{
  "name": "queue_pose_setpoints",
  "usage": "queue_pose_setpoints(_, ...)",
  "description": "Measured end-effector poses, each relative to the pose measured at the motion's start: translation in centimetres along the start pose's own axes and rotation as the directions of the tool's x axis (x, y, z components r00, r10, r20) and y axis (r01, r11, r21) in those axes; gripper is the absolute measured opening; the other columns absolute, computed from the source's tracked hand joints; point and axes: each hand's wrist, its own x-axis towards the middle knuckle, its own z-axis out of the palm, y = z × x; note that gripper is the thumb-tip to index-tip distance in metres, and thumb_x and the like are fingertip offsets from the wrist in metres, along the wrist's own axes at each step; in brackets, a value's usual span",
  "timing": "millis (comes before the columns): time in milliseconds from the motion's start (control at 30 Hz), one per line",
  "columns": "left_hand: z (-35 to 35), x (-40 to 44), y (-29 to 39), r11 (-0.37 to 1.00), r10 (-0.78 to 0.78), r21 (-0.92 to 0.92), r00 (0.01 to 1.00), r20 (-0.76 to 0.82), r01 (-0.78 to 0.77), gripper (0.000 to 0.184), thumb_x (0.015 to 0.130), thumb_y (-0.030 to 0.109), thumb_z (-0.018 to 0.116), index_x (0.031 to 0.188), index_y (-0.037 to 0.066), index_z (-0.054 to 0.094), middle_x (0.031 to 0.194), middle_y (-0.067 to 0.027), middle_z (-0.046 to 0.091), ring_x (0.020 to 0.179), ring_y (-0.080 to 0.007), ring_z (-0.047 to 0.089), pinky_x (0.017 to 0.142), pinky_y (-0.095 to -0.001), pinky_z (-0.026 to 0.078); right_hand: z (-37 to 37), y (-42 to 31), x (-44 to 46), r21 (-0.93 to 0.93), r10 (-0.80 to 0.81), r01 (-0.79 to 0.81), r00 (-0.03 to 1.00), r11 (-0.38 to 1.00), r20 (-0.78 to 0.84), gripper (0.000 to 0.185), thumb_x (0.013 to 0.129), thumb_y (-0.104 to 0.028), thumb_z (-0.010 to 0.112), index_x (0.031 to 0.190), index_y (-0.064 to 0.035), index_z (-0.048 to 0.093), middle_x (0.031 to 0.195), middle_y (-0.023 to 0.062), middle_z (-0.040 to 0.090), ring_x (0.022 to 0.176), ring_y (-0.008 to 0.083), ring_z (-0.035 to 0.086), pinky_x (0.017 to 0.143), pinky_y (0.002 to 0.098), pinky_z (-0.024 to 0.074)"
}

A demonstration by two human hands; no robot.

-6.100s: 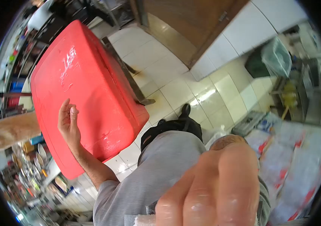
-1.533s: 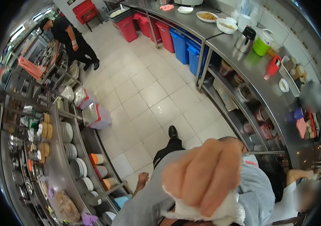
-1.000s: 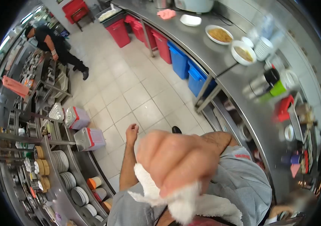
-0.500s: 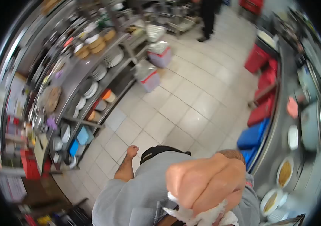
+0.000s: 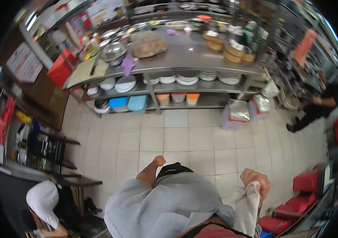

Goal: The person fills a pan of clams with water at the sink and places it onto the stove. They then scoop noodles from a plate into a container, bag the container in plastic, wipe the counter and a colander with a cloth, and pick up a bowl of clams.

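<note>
My right hand (image 5: pixel 255 182) is closed on a white cloth (image 5: pixel 247 208), which hangs down beside my grey shirt. On the other side, my left hand (image 5: pixel 159 160) hangs low near my waist over the tiled floor, its fingers curled; whether anything is inside is too small to make out. Neither hand touches the steel counter (image 5: pixel 193 59) in front of me.
On the counter are a metal bowl (image 5: pixel 114 52), a large bag (image 5: pixel 148 44) and a knife (image 5: pixel 93 69). Plates (image 5: pixel 187 77) and tubs (image 5: pixel 193 98) fill lower shelves. Lidded containers (image 5: pixel 236 115) stand at its right end. One person (image 5: pixel 329 99) stands right; another (image 5: pixel 44 202) sits lower left.
The view has swung left to face the counter with plates. My right hand and the cloth have moved away from the camera to the right; the blue and red bins have shifted to the lower right.
</note>
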Motion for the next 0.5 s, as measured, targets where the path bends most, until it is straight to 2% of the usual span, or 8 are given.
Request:
queue_pose_setpoints(67,-4.0,0.3,-2.2,0.998,-0.057,-0.02,0.998,-0.021,0.057,0.033,0.076,0.037,0.053,0.081,0.007,0.066,0.09,-0.0161,0.064,0.089,-0.0314,0.06,0.08,-0.0419,0.047,1.1,4.5,2.0,0.054,0.118,-0.12,0.993,0.991,0.029,0.038,0.08,-0.028,0.065,0.063,0.0033,0.051,0.057,0.0077,0.048,0.049,0.0193,0.041,0.045,0.0314,0.0308)
queue_pose_setpoints(133,-7.4,0.8,-4.7,0.929,-0.226,-0.338,0.955,-0.191,0.152,0.033,0.077,0.035,0.054,0.084,0.005,0.065,0.085,-0.0162,0.064,0.086,-0.0317,0.06,0.075,-0.0415,0.048,3.0,7.8,5.4,0.238,0.218,-0.239,0.97,0.942,0.111,0.038,0.08,-0.028,0.065,0.063,0.0036,0.052,0.058,0.0081,0.049,0.049,0.0193,0.041,0.045,0.0314,0.0307)
queue_pose_setpoints(167,-8.6,0.9,-5.9,0.922,-0.249,-0.349,0.948,-0.199,0.169,0.033,0.077,0.035,0.054,0.084,0.005,0.065,0.085,-0.0162,0.064,0.086,-0.0317,0.06,0.075,-0.0415,0.048,4.1,9.0,6.9,0.356,0.264,-0.304,0.951,0.884,0.159,0.038,0.08,-0.028,0.065,0.063,0.0037,0.052,0.058,0.0082,0.049,0.049,0.0193,0.041,0.045,0.0314,0.0307)
queue_pose_setpoints(233,-10.1,1.7,-8.2,0.823,-0.394,-0.539,0.861,-0.321,0.176,0.033,0.078,0.033,0.055,0.088,0.003,0.063,0.08,-0.0162,0.064,0.078,-0.0298,0.063,0.071,-0.0399,0.049,6.7,11.3,10.0,0.575,0.34,-0.439,0.898,0.69,0.278,0.038,0.079,-0.028,0.065,0.064,0.0039,0.052,0.058,0.0085,0.049,0.049,0.0193,0.041,0.045,0.0313,0.0307)
queue_pose_setpoints(300,-10.2,1.9,-10.9,0.795,-0.432,-0.575,0.846,-0.312,0.193,0.033,0.078,0.032,0.057,0.089,0.002,0.063,0.079,-0.0161,0.065,0.073,-0.0282,0.063,0.069,-0.0388,0.05,8.4,13.8,13.0,0.672,0.372,-0.529,0.847,0.518,0.379,0.038,0.079,-0.028,0.065,0.064,0.0042,0.053,0.058,0.0089,0.049,0.049,0.0194,0.041,0.045,0.0313,0.0306)
queue_pose_setpoints(400,-7.5,1.5,-13.7,0.68,-0.574,-0.673,0.783,-0.24,0.292,0.036,0.077,0.033,0.06,0.091,0.0,0.063,0.073,-0.0156,0.064,0.06,-0.0238,0.063,0.065,-0.0363,0.051,8.5,18.7,17.0,0.682,0.336,-0.592,0.806,0.429,0.488,0.038,0.079,-0.028,0.066,0.065,0.0047,0.054,0.059,0.0098,0.05,0.049,0.0195,0.041,0.045,0.0314,0.0309)
queue_pose_setpoints(467,-6.5,0.4,-14.7,0.572,-0.633,-0.659,0.774,0.025,0.489,0.038,0.078,0.038,0.054,0.098,0.006,0.063,0.104,-0.0155,0.061,0.099,-0.032,0.056,0.086,-0.0394,0.045,8.2,22.5,20.1,0.66,0.259,-0.613,0.787,0.434,0.56,0.037,0.079,-0.028,0.066,0.067,0.0056,0.056,0.06,0.0116,0.052,0.051,0.0197,0.043,0.047,0.0319,0.0318)
queue_pose_setpoints(500,-6.1,-0.6,-15.1,0.57,-0.597,-0.668,0.799,0.063,0.478,0.041,0.081,0.041,0.049,0.096,0.006,0.064,0.11,-0.0164,0.058,0.105,-0.0313,0.052,0.088,-0.0381,0.044,8.8,24.1,21.8,0.659,0.246,-0.62,0.78,0.425,0.575,0.037,0.079,-0.028,0.066,0.067,0.0056,0.056,0.06,0.0116,0.052,0.051,0.0197,0.043,0.047,0.0319,0.0318)
